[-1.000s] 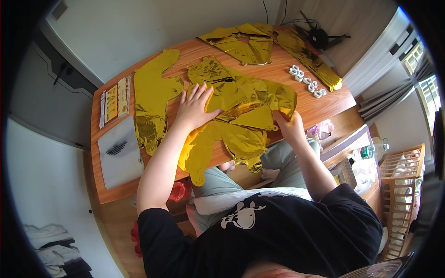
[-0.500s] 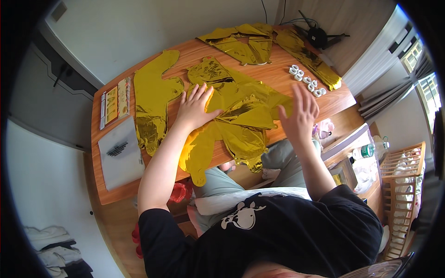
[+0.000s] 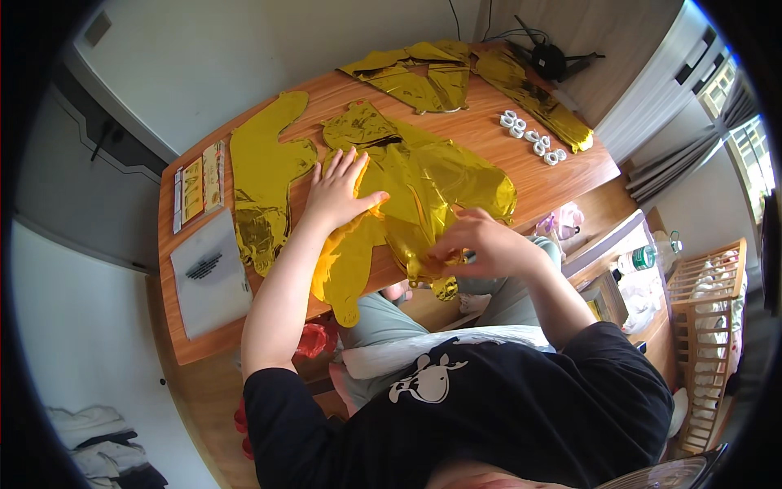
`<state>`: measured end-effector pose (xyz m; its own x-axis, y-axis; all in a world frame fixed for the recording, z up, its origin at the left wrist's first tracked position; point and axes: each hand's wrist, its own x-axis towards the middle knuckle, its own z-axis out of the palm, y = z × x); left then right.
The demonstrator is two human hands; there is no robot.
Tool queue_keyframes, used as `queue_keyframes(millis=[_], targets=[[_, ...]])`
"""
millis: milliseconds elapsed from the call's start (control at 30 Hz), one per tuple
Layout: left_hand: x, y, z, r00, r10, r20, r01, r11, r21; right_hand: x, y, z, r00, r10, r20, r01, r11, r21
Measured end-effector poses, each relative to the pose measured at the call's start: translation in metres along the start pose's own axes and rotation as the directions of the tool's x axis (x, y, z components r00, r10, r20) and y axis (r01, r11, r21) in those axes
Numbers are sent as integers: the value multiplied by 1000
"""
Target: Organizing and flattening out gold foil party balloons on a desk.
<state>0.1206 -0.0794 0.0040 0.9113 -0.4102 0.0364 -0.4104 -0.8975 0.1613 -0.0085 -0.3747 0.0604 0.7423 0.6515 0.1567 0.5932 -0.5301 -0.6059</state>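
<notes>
A crumpled gold foil balloon [image 3: 415, 167], uninflated, lies spread before me on the table. My left hand [image 3: 336, 194] rests palm down on its left part, fingers spread. My right hand [image 3: 481, 244] is over the balloon's lower right part at the table's near edge, its fingers loosely bent and slightly blurred. I see nothing held in it, though its palm side is hidden. One rounded foil end [image 3: 346, 310] hangs past the near edge beneath my left forearm. Another flat gold foil balloon [image 3: 265, 171] lies left of my left hand.
More folded gold foil [image 3: 448, 81] lies along the table's [image 3: 322, 85] far side. Several small white ribbon rolls [image 3: 542, 147] sit at the right. Left are a printed card package [image 3: 199, 183] and a white sheet [image 3: 213, 289] with dark sticks. A black device with antennas [image 3: 550, 61] stands behind.
My right hand has swept down and left from beside the foil to its lower edge. The balloon's right part now spreads out broader and smoother. The left hand stays in place.
</notes>
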Motion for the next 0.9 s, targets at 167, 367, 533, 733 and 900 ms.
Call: queue_keyframes(millis=[167, 367, 533, 733, 900], targets=[[-1, 0, -2, 1000, -1, 0, 1, 1000, -6, 27, 15, -24, 960, 254, -121, -251, 967, 37], [5, 3, 2, 1000, 15, -25, -14, 1000, 27, 118, 68, 16, 985, -38, -167, -25, 932, -361], [1, -1, 3, 1000, 9, -29, -10, 1000, -24, 135, 80, 51, 984, 148, -101, -179, 848, -498], [5, -3, 1, 1000, 22, 5, -22, 998, -54, 134, 86, 51, 982, 165, -97, -191, 865, -464], [10, -24, -5, 1000, -20, -10, 13, 898, -440, 135, 81, 50, 983, 162, -80, -181, 853, -489]])
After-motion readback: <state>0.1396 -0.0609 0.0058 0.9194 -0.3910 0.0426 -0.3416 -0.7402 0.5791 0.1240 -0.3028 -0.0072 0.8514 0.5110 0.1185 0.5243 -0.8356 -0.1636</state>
